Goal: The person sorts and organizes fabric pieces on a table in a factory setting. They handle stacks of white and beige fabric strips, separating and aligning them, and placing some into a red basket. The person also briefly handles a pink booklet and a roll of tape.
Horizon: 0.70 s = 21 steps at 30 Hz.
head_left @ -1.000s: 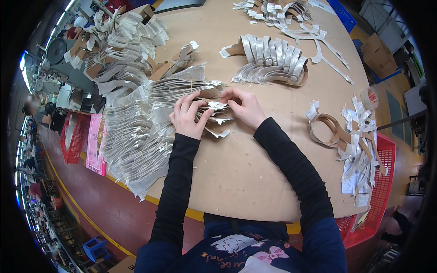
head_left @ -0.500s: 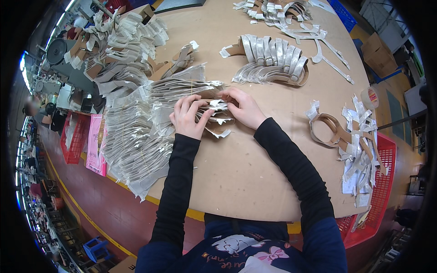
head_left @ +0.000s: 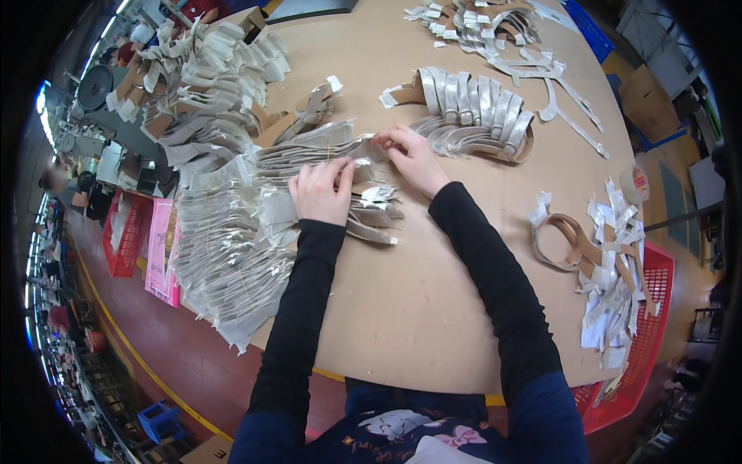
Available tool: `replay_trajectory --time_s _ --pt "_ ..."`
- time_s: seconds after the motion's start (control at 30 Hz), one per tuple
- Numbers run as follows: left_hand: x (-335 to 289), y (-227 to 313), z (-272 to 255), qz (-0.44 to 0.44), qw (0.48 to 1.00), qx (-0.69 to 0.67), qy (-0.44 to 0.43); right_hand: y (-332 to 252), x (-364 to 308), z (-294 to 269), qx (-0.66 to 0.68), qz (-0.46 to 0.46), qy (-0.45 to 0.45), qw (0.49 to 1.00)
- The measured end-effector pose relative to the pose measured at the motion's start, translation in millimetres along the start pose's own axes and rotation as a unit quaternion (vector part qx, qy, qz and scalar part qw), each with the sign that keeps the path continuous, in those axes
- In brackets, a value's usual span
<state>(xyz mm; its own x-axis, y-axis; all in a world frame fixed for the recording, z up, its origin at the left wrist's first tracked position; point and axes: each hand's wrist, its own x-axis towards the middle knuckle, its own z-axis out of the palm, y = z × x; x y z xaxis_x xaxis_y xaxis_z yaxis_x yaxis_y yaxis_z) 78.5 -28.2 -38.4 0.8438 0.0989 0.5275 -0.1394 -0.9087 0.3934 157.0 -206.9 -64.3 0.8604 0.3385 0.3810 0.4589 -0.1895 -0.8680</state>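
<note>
Both hands work at a bundle of grey-and-tan sandal strap pieces (head_left: 371,203) with frayed white ends, in the middle of the table. My left hand (head_left: 321,193) lies over the left part of this bundle, fingers curled and closed on the pieces. My right hand (head_left: 416,162) is at the bundle's far right, thumb and fingertips pinched on the end of a strap piece. Which piece each hand grips is partly hidden by the fingers. Against my left hand lies a long, tightly layered pile of similar pieces (head_left: 224,240), some tied with a thin band.
Silvery buckled straps (head_left: 471,100) stand in a row beyond my right hand. More straps lie at the far right and far left. Toward the right edge are a curled tan strap (head_left: 553,240), a tape roll (head_left: 635,184) and a red basket (head_left: 653,309).
My right hand has shifted slightly up and away from the left hand, which has closed its fingers more. The near pieces of the bundle have spread and lie lower.
</note>
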Motion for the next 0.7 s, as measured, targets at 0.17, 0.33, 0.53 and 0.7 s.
replay_trajectory --time_s 0.17,0.33,0.53,0.7 --pt "-4.1 -1.4 -0.7 0.045 0.997 0.035 0.056 -1.5 -1.6 -0.9 0.014 -0.002 -0.002 1.000" --pt "-0.3 -0.2 -2.0 0.059 0.998 0.010 0.019 -4.1 -4.0 -1.0 0.044 -0.020 0.009 0.999" --pt "0.3 -0.2 -5.5 0.033 0.999 -0.017 -0.028 -6.6 -3.5 -0.8 0.021 -0.031 0.022 0.999" --pt "0.3 0.2 -6.3 0.044 0.998 0.007 -0.048 -10.0 -5.1 2.2 -0.041 -0.062 0.049 0.996"
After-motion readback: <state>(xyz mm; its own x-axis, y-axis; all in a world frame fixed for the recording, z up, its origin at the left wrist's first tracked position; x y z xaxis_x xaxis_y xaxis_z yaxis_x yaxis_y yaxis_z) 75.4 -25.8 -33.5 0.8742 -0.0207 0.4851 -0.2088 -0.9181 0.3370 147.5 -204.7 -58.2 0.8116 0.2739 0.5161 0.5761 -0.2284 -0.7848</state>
